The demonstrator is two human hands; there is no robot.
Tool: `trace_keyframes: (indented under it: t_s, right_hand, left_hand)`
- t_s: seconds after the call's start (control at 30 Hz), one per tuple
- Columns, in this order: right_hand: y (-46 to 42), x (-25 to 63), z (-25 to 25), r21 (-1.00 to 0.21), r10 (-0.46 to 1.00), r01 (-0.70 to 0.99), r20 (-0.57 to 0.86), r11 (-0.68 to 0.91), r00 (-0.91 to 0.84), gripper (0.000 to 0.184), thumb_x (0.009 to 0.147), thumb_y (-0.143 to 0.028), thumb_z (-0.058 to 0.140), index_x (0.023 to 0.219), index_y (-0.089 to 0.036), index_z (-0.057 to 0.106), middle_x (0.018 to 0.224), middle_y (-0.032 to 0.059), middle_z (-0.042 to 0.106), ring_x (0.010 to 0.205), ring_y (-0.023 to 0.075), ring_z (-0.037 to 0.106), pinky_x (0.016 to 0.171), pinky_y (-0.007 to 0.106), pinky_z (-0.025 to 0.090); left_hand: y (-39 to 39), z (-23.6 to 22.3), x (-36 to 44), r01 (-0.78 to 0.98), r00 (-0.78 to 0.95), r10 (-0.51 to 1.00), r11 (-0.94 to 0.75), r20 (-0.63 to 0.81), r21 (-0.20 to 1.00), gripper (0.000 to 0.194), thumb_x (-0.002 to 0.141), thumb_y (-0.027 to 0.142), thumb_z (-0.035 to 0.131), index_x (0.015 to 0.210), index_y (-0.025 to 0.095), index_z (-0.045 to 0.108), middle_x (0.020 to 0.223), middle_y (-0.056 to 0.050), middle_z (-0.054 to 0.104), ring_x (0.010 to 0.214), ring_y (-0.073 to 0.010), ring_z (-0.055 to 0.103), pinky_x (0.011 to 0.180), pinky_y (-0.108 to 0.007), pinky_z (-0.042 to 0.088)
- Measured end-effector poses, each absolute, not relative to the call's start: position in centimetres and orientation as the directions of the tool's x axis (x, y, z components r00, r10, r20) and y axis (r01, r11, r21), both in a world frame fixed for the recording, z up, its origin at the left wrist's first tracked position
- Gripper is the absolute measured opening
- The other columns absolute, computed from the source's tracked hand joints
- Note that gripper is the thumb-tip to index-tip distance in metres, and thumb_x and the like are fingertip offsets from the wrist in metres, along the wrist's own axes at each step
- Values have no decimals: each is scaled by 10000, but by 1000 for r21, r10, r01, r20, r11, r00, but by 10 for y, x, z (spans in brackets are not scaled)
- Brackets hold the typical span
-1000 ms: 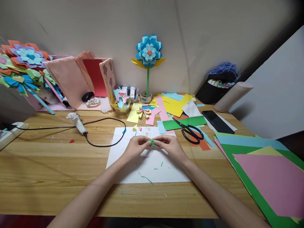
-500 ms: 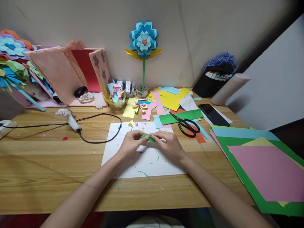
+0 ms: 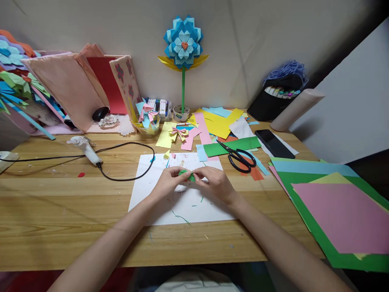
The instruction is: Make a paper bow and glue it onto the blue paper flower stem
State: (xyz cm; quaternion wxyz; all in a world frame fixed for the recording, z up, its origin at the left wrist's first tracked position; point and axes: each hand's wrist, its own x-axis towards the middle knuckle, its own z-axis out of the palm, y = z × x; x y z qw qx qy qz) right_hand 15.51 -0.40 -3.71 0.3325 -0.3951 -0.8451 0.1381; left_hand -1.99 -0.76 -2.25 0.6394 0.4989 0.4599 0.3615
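Note:
A small piece of green paper [image 3: 187, 175] is pinched between my two hands, above a white sheet of paper [image 3: 173, 211]. My left hand [image 3: 168, 179] grips its left part with thumb and fingers. On the right edge, the fingertips of my right hand [image 3: 216, 183] are closed, partly covering the paper. Its exact shape is hidden by the fingers. Thin green scraps [image 3: 181, 217] and coloured specks lie on the white sheet. Black-handled scissors [image 3: 240, 158] rest to the right, partly over a green paper strip [image 3: 212, 149].
A white glue gun [image 3: 86, 150] with a looping black cord lies left. Behind stand a blue paper flower [image 3: 184, 42] and a cup of paper scraps [image 3: 148, 127]. A phone [image 3: 275, 144] and stacked coloured sheets [image 3: 340, 219] are at right.
The fingers have shifted on the green paper, which now looks bent or turned between them. The right hand's grip has moved to the paper's right edge. The camera view has tilted slightly.

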Motion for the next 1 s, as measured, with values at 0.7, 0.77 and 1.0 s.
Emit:
trace_keyframes:
  t_s: [0.7,0.77,1.0]
  right_hand:
    - [-13,141,-33,-969,959,199,89,147,-271,190,833,-346,496,783,-178,571,734,23,602,673,133,572,626,245,473]
    - [-11,142,-34,-981,956,163,56,106,-287,205,825,-364,504,773,-176,566,717,17,588,646,126,563,601,239,471]
    - [-8,145,-31,-975,944,166,89,147,-317,166,796,-336,546,779,-172,564,739,22,587,698,138,563,662,259,468]
  left_hand:
    - [-11,-23,-16,129,125,973,179,-195,975,244,664,360,632,690,117,638,680,-61,656,644,-158,596,624,-255,472]
    - [-12,-23,-16,144,132,973,168,-187,975,242,672,358,623,701,118,640,686,-62,661,643,-158,598,618,-250,466]
    - [-14,-20,-14,153,144,983,97,-119,984,223,693,332,629,703,109,620,661,-48,640,594,-122,565,556,-211,422]
